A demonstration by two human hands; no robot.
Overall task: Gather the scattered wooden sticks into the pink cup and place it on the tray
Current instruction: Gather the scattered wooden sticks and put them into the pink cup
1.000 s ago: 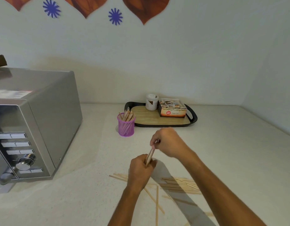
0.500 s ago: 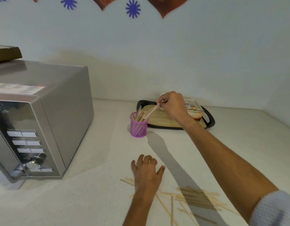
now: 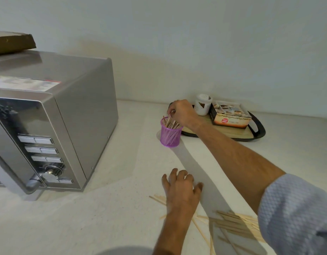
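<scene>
Steel-grey, the microwave (image 3: 48,122) fills the nine o'clock side of the worktop (image 3: 103,218), clear of the work. Near six o'clock the left hand (image 3: 181,192) lies flat with spread fingers on loose wooden sticks (image 3: 234,221), probably pinning them for the next pickup. Towards twelve, the pink cup (image 3: 170,134) stands just off the tray (image 3: 258,132), within easy reach for filling. Above its rim the right hand (image 3: 181,112) pinches stick tops, likely settling a bundle in.
</scene>
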